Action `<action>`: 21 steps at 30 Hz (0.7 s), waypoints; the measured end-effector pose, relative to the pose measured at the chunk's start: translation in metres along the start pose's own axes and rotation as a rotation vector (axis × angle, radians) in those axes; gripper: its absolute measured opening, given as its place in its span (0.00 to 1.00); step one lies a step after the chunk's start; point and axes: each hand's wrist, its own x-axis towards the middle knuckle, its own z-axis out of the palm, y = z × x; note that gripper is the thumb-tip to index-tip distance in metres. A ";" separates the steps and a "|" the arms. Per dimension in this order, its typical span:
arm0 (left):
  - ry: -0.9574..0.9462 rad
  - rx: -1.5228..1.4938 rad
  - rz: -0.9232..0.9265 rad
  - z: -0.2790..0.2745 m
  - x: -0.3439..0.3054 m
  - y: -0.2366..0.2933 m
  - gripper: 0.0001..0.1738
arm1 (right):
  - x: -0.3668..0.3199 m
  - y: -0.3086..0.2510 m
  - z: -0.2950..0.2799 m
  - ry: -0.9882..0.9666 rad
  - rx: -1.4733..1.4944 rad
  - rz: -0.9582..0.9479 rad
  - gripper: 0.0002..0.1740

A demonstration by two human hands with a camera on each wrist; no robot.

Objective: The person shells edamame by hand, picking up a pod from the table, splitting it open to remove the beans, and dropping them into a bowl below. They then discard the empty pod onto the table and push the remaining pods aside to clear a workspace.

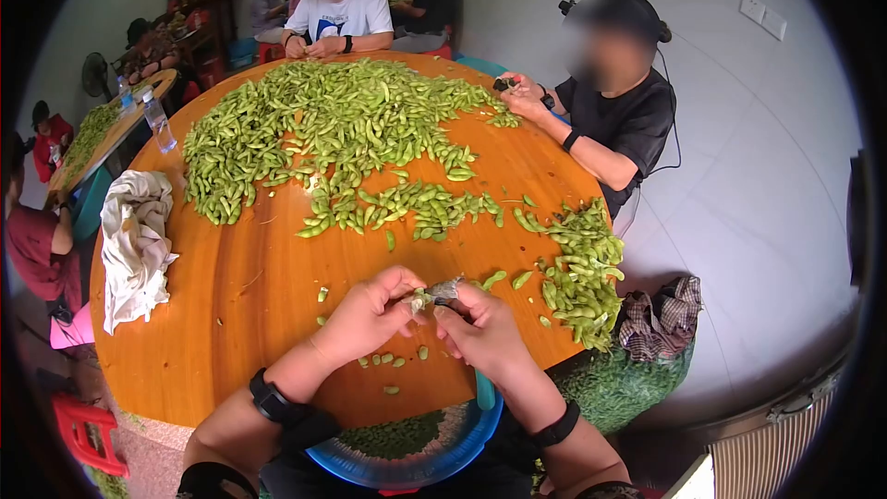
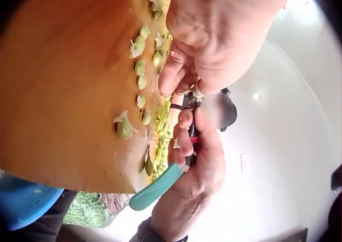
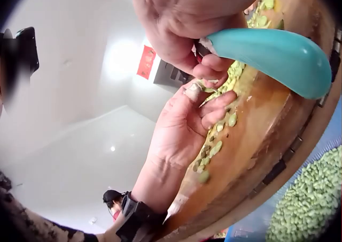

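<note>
In the head view my left hand (image 1: pixel 365 319) pinches a small green soybean pod (image 1: pixel 420 299) over the near side of the round wooden table (image 1: pixel 249 314). Close against it, my right hand (image 1: pixel 485 328) grips a tool with a teal handle (image 3: pixel 278 55); its working end is hidden among the fingers. The fingertips of both hands meet at the pod, as the right wrist view also shows. Several loose shelled beans (image 2: pixel 140 67) lie on the wood below the hands. Under the table edge is a blue basin (image 1: pixel 407 476) holding many shelled beans (image 3: pixel 310 199).
A big heap of pods (image 1: pixel 351 120) covers the table's far half, with a smaller pile (image 1: pixel 582 277) at the right. A white cloth (image 1: pixel 137 240) and a water bottle (image 1: pixel 159 122) are at the left. Other people sit around; a green mesh sack (image 1: pixel 637 383) stands right.
</note>
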 end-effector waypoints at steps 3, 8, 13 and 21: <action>0.034 0.615 0.161 0.002 -0.007 0.012 0.09 | -0.004 0.007 0.003 0.062 -0.233 -0.211 0.08; 0.121 1.112 0.238 0.012 -0.010 0.000 0.07 | -0.013 0.003 0.012 0.119 -0.625 -0.426 0.06; 0.142 1.260 0.207 0.016 -0.014 0.004 0.05 | -0.015 0.012 -0.007 0.129 -0.745 -0.402 0.04; 0.092 1.498 0.449 0.008 0.048 0.043 0.15 | -0.017 0.000 -0.081 0.369 -0.970 -0.329 0.04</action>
